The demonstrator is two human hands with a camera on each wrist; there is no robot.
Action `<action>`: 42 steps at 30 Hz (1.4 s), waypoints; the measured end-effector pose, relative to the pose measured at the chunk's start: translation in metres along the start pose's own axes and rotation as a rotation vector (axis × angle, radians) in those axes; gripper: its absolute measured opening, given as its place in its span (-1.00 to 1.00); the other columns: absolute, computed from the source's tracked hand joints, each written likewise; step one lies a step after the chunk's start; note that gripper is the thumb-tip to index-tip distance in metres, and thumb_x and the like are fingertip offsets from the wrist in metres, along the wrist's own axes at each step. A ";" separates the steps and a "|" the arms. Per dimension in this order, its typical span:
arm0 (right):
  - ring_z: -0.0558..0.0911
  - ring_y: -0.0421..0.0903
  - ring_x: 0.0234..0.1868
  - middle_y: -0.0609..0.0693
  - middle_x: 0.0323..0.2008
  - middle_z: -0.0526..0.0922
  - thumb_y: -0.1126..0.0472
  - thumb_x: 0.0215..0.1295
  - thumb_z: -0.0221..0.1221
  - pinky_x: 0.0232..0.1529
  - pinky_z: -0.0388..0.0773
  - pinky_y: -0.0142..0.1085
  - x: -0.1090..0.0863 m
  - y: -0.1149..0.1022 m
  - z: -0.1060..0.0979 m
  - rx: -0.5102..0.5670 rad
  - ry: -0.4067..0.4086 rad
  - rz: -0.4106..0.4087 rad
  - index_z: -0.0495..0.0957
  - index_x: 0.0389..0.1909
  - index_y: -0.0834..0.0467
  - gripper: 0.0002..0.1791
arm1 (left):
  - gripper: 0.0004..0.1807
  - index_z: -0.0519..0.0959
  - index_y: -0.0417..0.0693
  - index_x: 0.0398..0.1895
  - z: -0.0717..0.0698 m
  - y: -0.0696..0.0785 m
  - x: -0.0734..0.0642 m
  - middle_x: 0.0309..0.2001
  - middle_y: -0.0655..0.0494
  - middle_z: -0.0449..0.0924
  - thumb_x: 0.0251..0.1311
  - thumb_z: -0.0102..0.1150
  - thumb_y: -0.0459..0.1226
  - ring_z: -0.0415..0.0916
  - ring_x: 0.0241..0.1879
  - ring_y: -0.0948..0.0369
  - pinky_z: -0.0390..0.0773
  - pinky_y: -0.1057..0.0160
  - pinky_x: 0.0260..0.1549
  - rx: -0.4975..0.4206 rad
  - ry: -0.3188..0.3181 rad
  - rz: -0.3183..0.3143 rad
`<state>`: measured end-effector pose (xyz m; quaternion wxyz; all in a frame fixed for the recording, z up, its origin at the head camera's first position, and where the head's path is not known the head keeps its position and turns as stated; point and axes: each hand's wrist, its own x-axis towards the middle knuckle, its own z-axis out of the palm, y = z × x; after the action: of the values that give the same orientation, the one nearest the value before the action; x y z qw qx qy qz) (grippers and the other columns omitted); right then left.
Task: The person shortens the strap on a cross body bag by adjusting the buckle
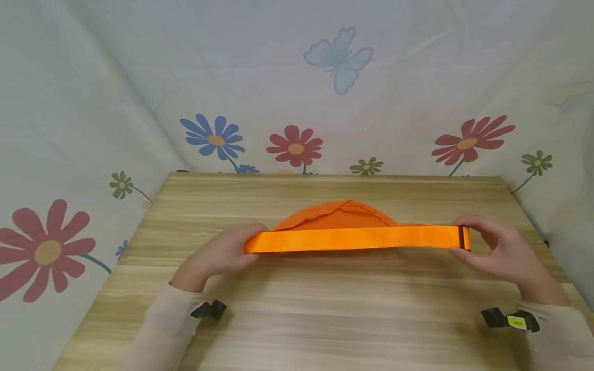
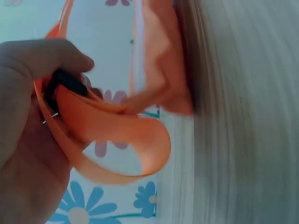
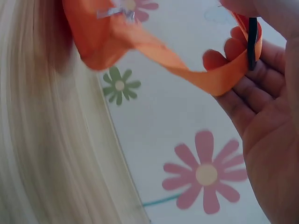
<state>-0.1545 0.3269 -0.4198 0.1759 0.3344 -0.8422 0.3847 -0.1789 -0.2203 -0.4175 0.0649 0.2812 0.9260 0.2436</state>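
An orange waist bag (image 1: 334, 216) rests low over the wooden table, its strap (image 1: 348, 239) pulled out straight in front of it between both hands. At the strap's left end my left hand (image 1: 227, 252) grips the webbing. The left wrist view shows a black buckle (image 2: 70, 83) under that thumb and a loop of strap (image 2: 156, 144) hanging from the grip. On the other side, my right hand (image 1: 506, 255) holds the strap's right end between thumb and fingers, beside a black slider (image 1: 461, 238). A zipper (image 3: 117, 11) runs along the pouch in the right wrist view.
Beneath everything lies a wood-grain table (image 1: 352, 319). Around its back and sides hangs a white curtain (image 1: 260, 67) printed with flowers and a butterfly (image 1: 340, 61). Black wrist cameras sit on both cream sleeves (image 1: 162, 330).
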 end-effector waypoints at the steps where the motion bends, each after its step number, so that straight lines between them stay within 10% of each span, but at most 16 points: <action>1: 0.62 -0.39 -0.03 -0.34 0.00 0.67 0.84 -0.48 0.49 0.20 0.51 -0.69 -0.003 0.001 -0.002 0.017 0.021 0.010 0.66 0.00 0.34 -0.18 | -0.63 0.66 0.02 0.12 0.000 -0.003 -0.002 -0.11 0.25 0.68 0.26 0.40 -0.39 0.53 -0.15 0.21 0.65 0.07 0.04 -0.010 0.009 -0.005; 16: 0.63 -0.35 -0.04 -0.26 0.00 0.68 0.87 -0.50 0.42 0.22 0.52 -0.66 -0.009 0.003 -0.007 0.064 0.044 -0.007 0.63 0.01 0.42 -0.18 | -0.59 0.67 0.02 0.06 -0.003 -0.020 -0.018 -0.10 0.23 0.71 0.13 0.47 -0.43 0.54 -0.16 0.24 0.67 0.11 -0.02 -0.011 0.105 0.058; 27: 0.60 -0.33 -0.08 -0.26 -0.01 0.68 0.83 -0.45 0.45 0.13 0.54 -0.69 -0.011 0.007 -0.004 0.027 0.068 0.003 0.65 0.01 0.37 -0.21 | -0.49 0.67 -0.07 -0.15 -0.004 -0.040 -0.033 -0.17 0.09 0.74 -0.23 0.51 -0.61 0.57 -0.20 0.24 0.64 0.36 -0.03 -0.099 0.364 0.294; 34: 0.60 -0.35 -0.06 -0.29 0.00 0.69 0.81 -0.42 0.48 0.17 0.51 -0.70 -0.008 0.003 -0.002 -0.012 0.074 0.036 0.66 0.04 0.36 -0.21 | -0.50 0.68 -0.10 -0.18 -0.005 -0.043 -0.031 -0.24 0.07 0.72 -0.25 0.48 -0.65 0.56 -0.26 0.23 0.59 0.43 -0.07 -0.251 0.416 0.420; 42: 0.59 -0.38 0.00 -0.38 0.05 0.65 0.81 -0.32 0.47 0.23 0.44 -0.73 -0.008 -0.002 0.002 -0.029 0.105 0.104 0.65 0.11 0.37 -0.21 | -0.48 0.70 -0.19 -0.12 0.001 -0.046 -0.031 -0.19 -0.06 0.74 -0.24 0.45 -0.70 0.61 -0.19 0.22 0.61 0.48 0.01 -0.329 0.468 0.398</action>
<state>-0.1481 0.3277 -0.4246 0.2043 0.2669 -0.8535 0.3982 -0.1755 -0.2707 -0.4413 -0.1537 0.3783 0.7912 0.4552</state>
